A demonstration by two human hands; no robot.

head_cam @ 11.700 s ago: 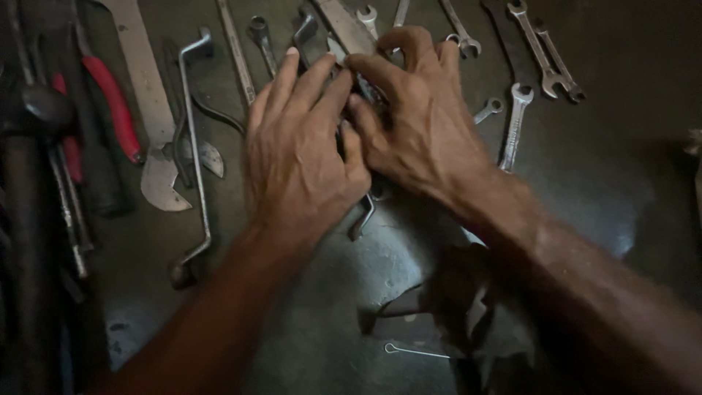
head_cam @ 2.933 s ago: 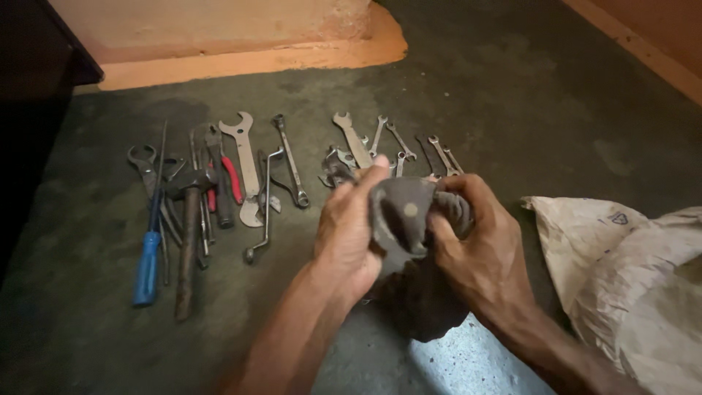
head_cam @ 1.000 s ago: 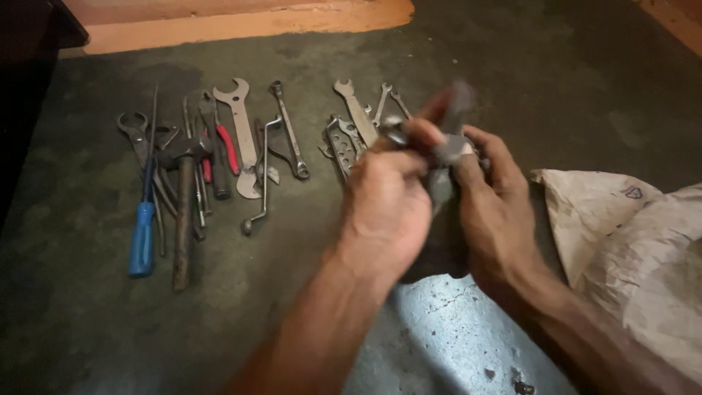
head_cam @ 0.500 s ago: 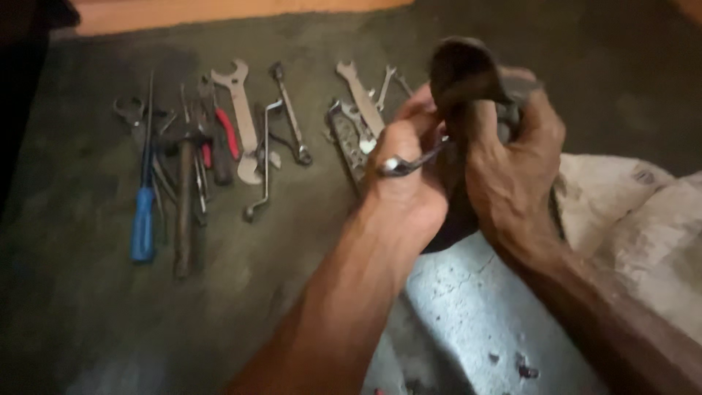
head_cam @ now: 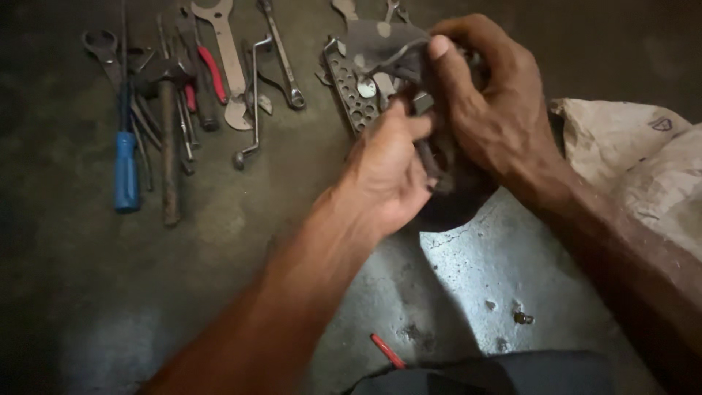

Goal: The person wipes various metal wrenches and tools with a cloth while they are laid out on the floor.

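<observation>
From my feed, both the left hand (head_cam: 387, 172) and right hand (head_cam: 493, 110) are clamped around a dark greasy rag (head_cam: 387, 44) bundled over spanners, right of the blue-handled screwdriver (head_cam: 126, 172) on the floor (head_cam: 219, 292).

view: head, single camera | from: above and behind the hands (head_cam: 446, 139) | facing: steeply down at the floor (head_cam: 219, 278) | range: close, forearms fill the lower frame | edges: tools (head_cam: 175, 95) left of the hands, sack (head_cam: 643, 168) right | shared: none, one view only
</observation>
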